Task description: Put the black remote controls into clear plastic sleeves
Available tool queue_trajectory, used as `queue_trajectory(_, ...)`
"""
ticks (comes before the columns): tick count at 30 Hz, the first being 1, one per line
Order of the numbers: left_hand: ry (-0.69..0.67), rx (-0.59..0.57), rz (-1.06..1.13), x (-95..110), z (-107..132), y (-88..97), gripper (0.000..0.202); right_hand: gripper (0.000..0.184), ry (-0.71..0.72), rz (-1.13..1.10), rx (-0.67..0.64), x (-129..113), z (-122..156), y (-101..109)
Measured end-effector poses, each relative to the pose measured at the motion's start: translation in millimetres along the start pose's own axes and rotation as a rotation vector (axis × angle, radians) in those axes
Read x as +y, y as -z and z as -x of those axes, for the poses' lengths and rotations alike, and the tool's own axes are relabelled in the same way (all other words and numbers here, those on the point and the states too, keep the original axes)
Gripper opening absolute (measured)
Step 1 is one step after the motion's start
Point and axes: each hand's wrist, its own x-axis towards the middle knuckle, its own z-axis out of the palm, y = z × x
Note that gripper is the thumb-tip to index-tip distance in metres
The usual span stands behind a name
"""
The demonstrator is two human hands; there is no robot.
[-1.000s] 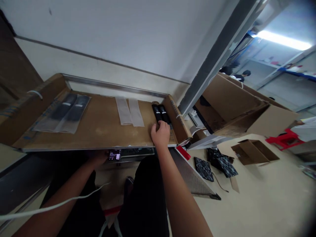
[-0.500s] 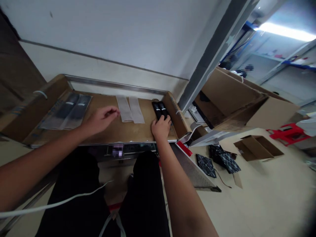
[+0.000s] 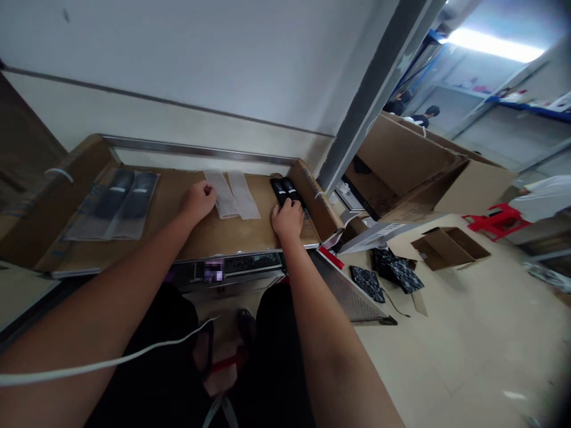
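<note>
The tabletop (image 3: 178, 232) is a brown board with a raised cardboard wall (image 3: 314, 199) at its right end. At far left lies a bagged pair (image 3: 116, 202) of dark units, side by side.

Near the middle lie two empty clear sleeves (image 3: 243, 196), flat and touching along their long edges. Two black units (image 3: 283, 189) lie side by side just beside the cardboard wall, well apart from the bagged pair.

**Hands**
- The left hand (image 3: 198, 199) rests at the left edge of the sleeves, fingers curled shut. It cannot be told whether they pinch a sleeve.
- The right hand (image 3: 288, 219) covers the near ends of the black units, fingers bent down onto them. A firm grip cannot be confirmed.

**Step in hand (judged):** picking up one unit and one sleeve together.

**Next move calls for:** separating a single sleeve from its neighbour, opening its mouth, and aligning the unit end-on.
</note>
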Motion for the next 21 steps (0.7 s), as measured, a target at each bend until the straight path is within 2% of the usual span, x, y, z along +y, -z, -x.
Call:
queue_trajectory(4,0.042,-0.035,-0.052,4,-7,0.9,0.02,0.037,-0.066,0.012,0.03,-8,-5,-4)
queue_trajectory(11,0.014,-0.105,-0.137,7,-10,0.7,0.022,0.041,-0.169,-0.009,-0.035,-14,-10,-3)
queue_trajectory(16,0.043,-0.086,-0.157,5,-13,-2.9,0.027,0.05,-0.2,-0.05,-0.042,-13,-13,-2)
queue_trajectory(21,0.036,-0.095,-0.216,6,-12,-5.6,0.027,0.038,-0.173,-0.085,-0.092,-11,-16,-2)
